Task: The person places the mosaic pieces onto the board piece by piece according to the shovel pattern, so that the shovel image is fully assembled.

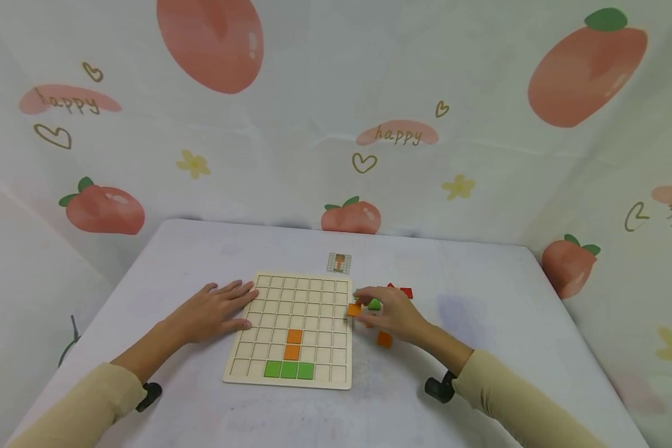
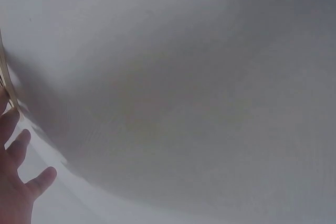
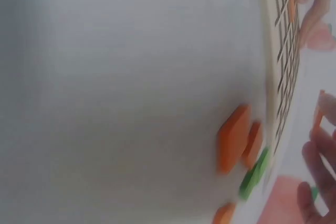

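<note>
Between both sets of fingers lies the pale grid board (image 1: 327, 339), the left hand (image 1: 215, 311) resting at its left edge with fingers spread. Just off its right edge, the right hand (image 1: 392, 311) has thumb and finger clamped on a square orange tile (image 1: 354, 309), which juts from those fingertips to overlap the board's rim. The step seems to be bringing this tile to the grid; the next move likely calls for squaring it to a cell. Being square, it shows no clear long axis; its face points up toward the head view.

The word "happy" (image 1: 399, 134) stands thrice on the backdrop (image 1: 291, 118).
</note>
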`<move>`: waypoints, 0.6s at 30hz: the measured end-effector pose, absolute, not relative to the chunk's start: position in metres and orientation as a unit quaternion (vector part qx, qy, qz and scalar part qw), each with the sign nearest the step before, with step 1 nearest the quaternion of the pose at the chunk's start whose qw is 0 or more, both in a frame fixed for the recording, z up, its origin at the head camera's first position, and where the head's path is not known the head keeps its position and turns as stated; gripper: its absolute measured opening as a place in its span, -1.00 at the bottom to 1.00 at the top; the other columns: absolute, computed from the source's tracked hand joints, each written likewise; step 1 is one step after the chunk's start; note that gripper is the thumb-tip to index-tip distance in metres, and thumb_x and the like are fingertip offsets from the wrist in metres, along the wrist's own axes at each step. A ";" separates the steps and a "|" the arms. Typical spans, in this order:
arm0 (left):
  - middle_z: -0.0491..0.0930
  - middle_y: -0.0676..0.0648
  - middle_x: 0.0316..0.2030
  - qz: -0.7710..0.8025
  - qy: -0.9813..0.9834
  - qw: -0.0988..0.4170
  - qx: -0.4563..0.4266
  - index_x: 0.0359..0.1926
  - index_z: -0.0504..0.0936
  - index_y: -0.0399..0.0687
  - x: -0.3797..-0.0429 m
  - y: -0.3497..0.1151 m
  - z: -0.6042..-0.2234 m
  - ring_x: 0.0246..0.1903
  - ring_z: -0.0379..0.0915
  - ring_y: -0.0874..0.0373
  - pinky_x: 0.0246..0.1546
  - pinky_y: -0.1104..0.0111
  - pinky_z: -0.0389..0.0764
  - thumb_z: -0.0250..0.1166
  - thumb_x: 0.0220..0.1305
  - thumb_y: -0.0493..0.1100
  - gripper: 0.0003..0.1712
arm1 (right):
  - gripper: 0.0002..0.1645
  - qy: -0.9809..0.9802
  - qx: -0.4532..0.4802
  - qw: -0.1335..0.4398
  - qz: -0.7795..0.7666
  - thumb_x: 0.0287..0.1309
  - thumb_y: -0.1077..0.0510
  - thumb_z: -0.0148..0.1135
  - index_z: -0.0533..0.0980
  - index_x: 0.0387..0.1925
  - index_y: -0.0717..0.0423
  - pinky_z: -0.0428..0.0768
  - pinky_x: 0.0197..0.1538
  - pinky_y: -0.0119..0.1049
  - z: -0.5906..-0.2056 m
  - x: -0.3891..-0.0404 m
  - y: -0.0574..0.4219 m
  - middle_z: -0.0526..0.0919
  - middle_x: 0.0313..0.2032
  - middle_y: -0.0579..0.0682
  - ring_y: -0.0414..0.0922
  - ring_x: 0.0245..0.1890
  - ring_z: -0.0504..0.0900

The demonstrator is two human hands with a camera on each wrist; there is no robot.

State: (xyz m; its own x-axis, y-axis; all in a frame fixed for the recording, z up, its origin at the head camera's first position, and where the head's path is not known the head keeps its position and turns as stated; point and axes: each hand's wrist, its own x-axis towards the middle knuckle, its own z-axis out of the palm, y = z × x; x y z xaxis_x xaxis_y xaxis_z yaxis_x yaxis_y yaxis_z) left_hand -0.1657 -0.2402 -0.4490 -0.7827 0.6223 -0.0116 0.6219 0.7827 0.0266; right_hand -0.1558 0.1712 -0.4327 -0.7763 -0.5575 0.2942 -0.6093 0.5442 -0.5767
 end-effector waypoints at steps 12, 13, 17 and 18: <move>0.28 -0.12 0.44 0.020 0.945 0.016 0.327 0.47 0.32 -0.01 -0.167 -0.241 -0.450 0.42 0.18 -0.17 0.24 -0.24 0.29 0.13 0.33 0.37 -0.14 | -0.50 -0.886 0.348 -0.001 0.305 0.10 0.11 0.49 0.60 0.07 0.18 0.53 0.07 -0.11 -0.429 -0.162 0.116 0.75 -0.20 -0.10 -0.16 -0.16 0.66; 0.28 -0.12 0.44 0.020 0.945 0.017 0.326 0.47 0.32 -0.01 -0.167 -0.241 -0.450 0.42 0.18 -0.17 0.24 -0.24 0.28 0.13 0.33 0.38 -0.14 | -0.51 -0.887 0.350 0.001 0.301 0.10 0.11 0.49 0.60 0.06 0.17 0.54 0.07 -0.11 -0.430 -0.162 0.113 0.75 -0.20 -0.10 -0.17 -0.16 0.66; 0.28 -0.12 0.44 0.021 0.946 0.019 0.324 0.47 0.32 -0.01 -0.167 -0.241 -0.450 0.42 0.18 -0.17 0.24 -0.24 0.28 0.13 0.33 0.38 -0.13 | -0.52 -0.889 0.351 -0.006 0.295 0.11 0.08 0.49 0.61 0.06 0.15 0.57 0.02 -0.21 -0.434 -0.163 0.099 0.76 -0.20 -0.11 -0.18 -0.17 0.68; 0.28 -0.12 0.44 0.022 0.946 0.019 0.324 0.47 0.32 -0.01 -0.167 -0.241 -0.450 0.42 0.18 -0.17 0.24 -0.25 0.27 0.13 0.33 0.38 -0.13 | -0.51 -0.888 0.353 -0.006 0.293 0.11 0.07 0.49 0.61 0.05 0.15 0.58 0.00 -0.23 -0.435 -0.163 0.096 0.76 -0.20 -0.10 -0.19 -0.17 0.68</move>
